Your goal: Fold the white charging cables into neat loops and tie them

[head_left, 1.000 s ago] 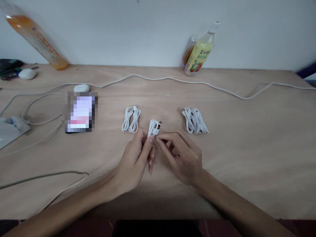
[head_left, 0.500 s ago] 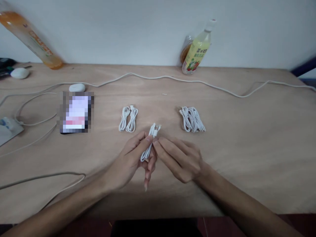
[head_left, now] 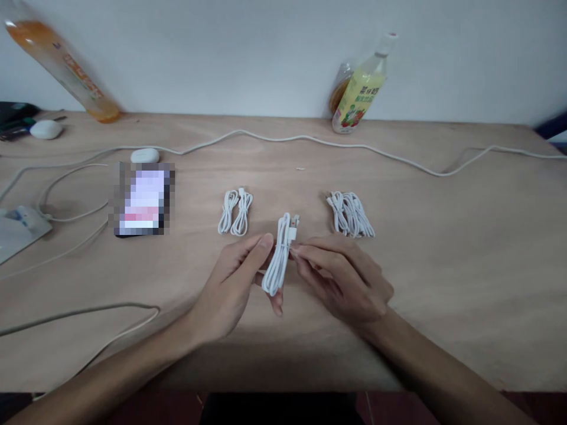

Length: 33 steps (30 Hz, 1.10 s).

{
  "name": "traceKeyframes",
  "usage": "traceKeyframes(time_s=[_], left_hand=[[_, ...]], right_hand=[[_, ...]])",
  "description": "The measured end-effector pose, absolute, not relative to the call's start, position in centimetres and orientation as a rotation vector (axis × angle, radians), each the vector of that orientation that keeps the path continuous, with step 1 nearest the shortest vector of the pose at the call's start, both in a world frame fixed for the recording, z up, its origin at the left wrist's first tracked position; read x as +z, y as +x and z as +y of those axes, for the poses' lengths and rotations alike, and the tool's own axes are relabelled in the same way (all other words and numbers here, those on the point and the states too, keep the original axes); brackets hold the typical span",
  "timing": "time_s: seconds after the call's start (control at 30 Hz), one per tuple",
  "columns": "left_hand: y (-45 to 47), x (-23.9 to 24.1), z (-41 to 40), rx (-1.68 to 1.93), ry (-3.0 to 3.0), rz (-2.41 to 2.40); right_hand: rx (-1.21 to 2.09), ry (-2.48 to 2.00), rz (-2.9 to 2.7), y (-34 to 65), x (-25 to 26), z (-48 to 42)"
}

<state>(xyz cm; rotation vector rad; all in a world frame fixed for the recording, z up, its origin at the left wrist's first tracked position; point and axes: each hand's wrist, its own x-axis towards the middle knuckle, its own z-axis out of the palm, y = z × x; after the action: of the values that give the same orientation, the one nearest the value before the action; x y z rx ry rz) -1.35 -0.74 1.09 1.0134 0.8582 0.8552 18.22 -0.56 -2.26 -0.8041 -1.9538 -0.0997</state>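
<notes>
A folded white cable (head_left: 280, 255) hangs between both hands just above the wooden table (head_left: 443, 248). My left hand (head_left: 233, 286) pinches the bundle near its middle with thumb and fingers. From the other side my right hand (head_left: 343, 277) pinches it just below the plug end. One coiled white cable (head_left: 235, 211) lies on the table a little beyond my left hand. A thicker heap of coiled white cables (head_left: 351, 213) lies beyond my right hand.
A phone (head_left: 144, 199) and a white earbud case (head_left: 144, 156) lie to the left. Long white cords (head_left: 310, 141) run across the table. A yellow drink bottle (head_left: 361, 88) leans at the back wall, an orange one (head_left: 62, 62) at the far left, near a white mouse (head_left: 45, 129).
The held cable has been turned and drawn out longer, so its folded loop now hangs below my fingers. My right hand has gone from open fingers beside it to a pinch on it.
</notes>
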Motion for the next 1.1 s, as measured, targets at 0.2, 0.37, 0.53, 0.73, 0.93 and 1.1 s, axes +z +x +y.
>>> traceKeyframes(time_s=[0.2,0.37,0.53,0.73,0.93,1.1], left_hand=[[-1.4,0.9,-1.1,1.003,1.197,1.055],[-1.6,-0.1,-1.2,1.178,1.378,1.046],[-2.3,-0.9,-1.5,1.339,1.816,1.042],[-2.7,-0.6,-1.6,1.412,2.053,1.125],[-2.5,0.3,-1.2,1.362,1.992,1.067],[-2.0,0.5,-1.3,1.265,1.662,1.226]], right_hand=[[-0.051,-0.848,-1.928,18.4,-1.9,-0.9],[-0.047,-0.851,-1.883,18.3,-1.6,-0.9],[-0.003,-0.835,-1.842,18.0,-1.3,-0.8],[0.157,-0.859,-1.774,17.6,-1.3,-1.0],[0.228,-0.839,-1.789,17.7,-1.2,-1.1],[0.193,-0.840,-1.840,17.8,-1.3,-0.9]])
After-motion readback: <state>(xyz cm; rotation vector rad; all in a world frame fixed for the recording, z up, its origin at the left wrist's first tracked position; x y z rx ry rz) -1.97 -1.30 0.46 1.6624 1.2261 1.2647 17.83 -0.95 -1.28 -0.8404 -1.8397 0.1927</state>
